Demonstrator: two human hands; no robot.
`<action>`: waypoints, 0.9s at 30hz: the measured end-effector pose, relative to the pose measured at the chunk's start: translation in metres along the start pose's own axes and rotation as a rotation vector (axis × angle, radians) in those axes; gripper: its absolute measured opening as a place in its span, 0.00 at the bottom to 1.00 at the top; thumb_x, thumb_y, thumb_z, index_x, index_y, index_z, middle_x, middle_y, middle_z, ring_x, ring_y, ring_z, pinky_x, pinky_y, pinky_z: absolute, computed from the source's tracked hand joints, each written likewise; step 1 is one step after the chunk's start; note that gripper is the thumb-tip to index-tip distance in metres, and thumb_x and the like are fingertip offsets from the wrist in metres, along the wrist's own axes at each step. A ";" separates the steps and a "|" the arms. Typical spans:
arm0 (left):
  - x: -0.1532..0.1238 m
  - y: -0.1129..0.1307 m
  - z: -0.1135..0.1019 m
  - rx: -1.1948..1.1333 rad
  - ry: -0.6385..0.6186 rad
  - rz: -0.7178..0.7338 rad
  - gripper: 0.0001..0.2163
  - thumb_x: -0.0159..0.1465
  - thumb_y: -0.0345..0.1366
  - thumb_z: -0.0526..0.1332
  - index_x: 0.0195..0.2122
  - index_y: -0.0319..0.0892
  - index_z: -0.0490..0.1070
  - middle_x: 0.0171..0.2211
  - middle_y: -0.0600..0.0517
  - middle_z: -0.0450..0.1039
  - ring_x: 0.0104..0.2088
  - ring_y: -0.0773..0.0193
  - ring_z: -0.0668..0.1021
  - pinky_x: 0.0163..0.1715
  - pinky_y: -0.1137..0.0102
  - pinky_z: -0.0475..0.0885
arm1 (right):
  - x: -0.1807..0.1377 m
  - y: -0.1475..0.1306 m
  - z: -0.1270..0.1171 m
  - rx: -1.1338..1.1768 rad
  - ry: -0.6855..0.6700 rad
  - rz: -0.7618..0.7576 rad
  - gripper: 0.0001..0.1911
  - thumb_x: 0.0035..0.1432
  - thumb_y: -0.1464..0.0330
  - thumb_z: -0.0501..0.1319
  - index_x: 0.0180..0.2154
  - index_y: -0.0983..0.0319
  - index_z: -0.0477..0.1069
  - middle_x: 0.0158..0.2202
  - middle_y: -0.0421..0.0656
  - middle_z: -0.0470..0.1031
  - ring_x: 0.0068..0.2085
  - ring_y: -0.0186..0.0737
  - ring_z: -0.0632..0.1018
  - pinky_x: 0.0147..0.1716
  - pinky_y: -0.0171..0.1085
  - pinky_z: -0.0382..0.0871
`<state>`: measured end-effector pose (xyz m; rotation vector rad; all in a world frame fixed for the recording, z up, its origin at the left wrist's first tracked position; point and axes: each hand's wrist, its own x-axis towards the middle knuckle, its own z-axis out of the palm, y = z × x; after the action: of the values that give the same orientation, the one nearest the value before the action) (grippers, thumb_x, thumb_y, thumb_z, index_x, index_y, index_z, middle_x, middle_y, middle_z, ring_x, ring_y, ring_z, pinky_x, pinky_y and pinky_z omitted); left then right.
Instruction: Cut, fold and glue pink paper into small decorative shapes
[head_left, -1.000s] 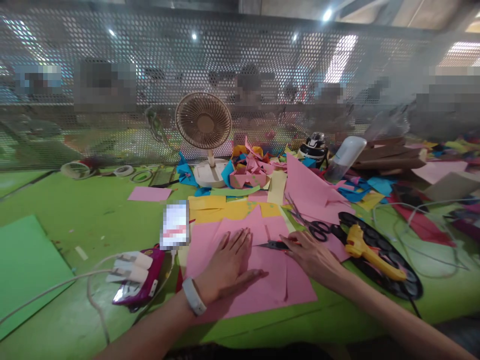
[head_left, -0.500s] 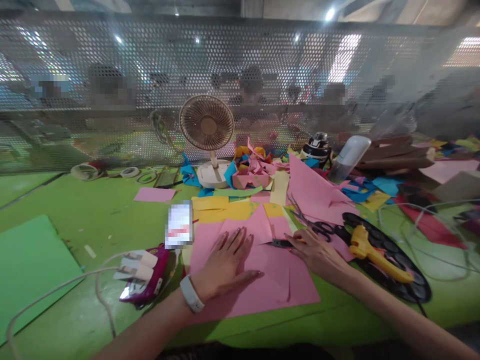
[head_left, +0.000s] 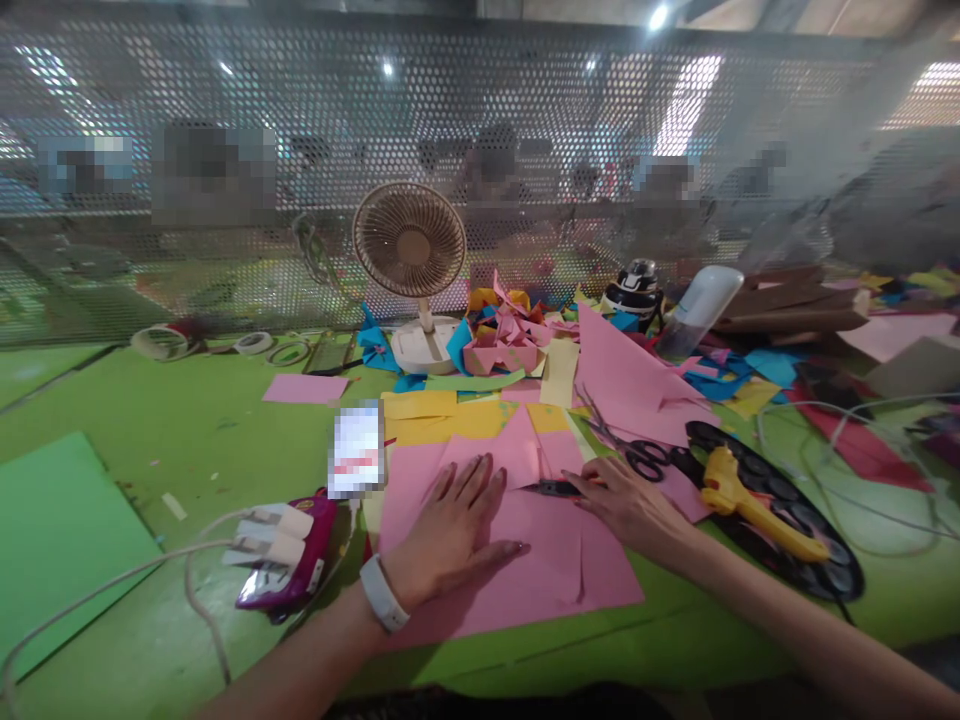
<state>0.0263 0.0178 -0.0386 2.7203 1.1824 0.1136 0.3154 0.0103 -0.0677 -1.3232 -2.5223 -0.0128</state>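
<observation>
A pink paper sheet [head_left: 540,575] lies on the green table in front of me, with a folded flap toward the back. My left hand [head_left: 454,530] rests flat on it, fingers spread, a white band on the wrist. Just to the right, my right hand [head_left: 626,505] grips small dark snips with a red handle [head_left: 556,488], their tips pointing left at the paper's fold.
Black scissors [head_left: 637,455] and a yellow glue gun [head_left: 750,505] on a black tray [head_left: 840,575] lie to the right. A phone [head_left: 356,450], a purple power strip [head_left: 289,555] with cables, a small fan [head_left: 411,255], tape rolls, coloured paper scraps and a perforated metal screen surround the area.
</observation>
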 end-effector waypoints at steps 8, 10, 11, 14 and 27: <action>0.000 0.000 0.002 -0.017 0.010 -0.014 0.39 0.60 0.62 0.43 0.65 0.43 0.35 0.66 0.47 0.37 0.65 0.53 0.44 0.61 0.55 0.41 | 0.008 -0.011 -0.004 -0.015 0.009 -0.005 0.17 0.63 0.66 0.52 0.52 0.64 0.64 0.42 0.49 0.69 0.43 0.46 0.71 0.41 0.44 0.69; 0.000 0.000 0.002 -0.019 0.009 -0.018 0.40 0.60 0.62 0.43 0.65 0.41 0.35 0.66 0.47 0.37 0.65 0.54 0.44 0.62 0.56 0.41 | 0.015 -0.015 -0.004 -0.001 0.004 -0.001 0.14 0.63 0.66 0.52 0.49 0.63 0.66 0.41 0.48 0.69 0.42 0.45 0.71 0.42 0.44 0.68; 0.000 0.000 0.002 -0.018 0.007 -0.018 0.40 0.60 0.62 0.42 0.65 0.40 0.36 0.66 0.47 0.37 0.65 0.54 0.44 0.62 0.56 0.40 | 0.017 -0.016 -0.004 0.010 0.003 -0.003 0.13 0.63 0.67 0.52 0.48 0.62 0.67 0.40 0.47 0.69 0.41 0.44 0.71 0.42 0.44 0.68; -0.001 0.001 0.001 -0.016 0.005 -0.019 0.40 0.60 0.62 0.42 0.65 0.40 0.37 0.66 0.46 0.37 0.65 0.54 0.44 0.62 0.57 0.40 | 0.019 -0.017 -0.005 0.035 0.008 -0.032 0.12 0.63 0.67 0.52 0.47 0.61 0.67 0.39 0.46 0.69 0.40 0.42 0.71 0.41 0.42 0.68; -0.001 0.001 0.001 -0.030 0.037 0.007 0.40 0.60 0.62 0.43 0.65 0.41 0.33 0.66 0.45 0.37 0.65 0.51 0.45 0.61 0.54 0.41 | 0.022 -0.028 -0.011 0.078 0.020 -0.029 0.13 0.64 0.67 0.52 0.48 0.60 0.67 0.38 0.47 0.69 0.41 0.42 0.71 0.41 0.42 0.69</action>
<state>0.0259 0.0161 -0.0399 2.7080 1.1707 0.1819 0.2838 0.0097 -0.0474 -1.2500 -2.4988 0.0660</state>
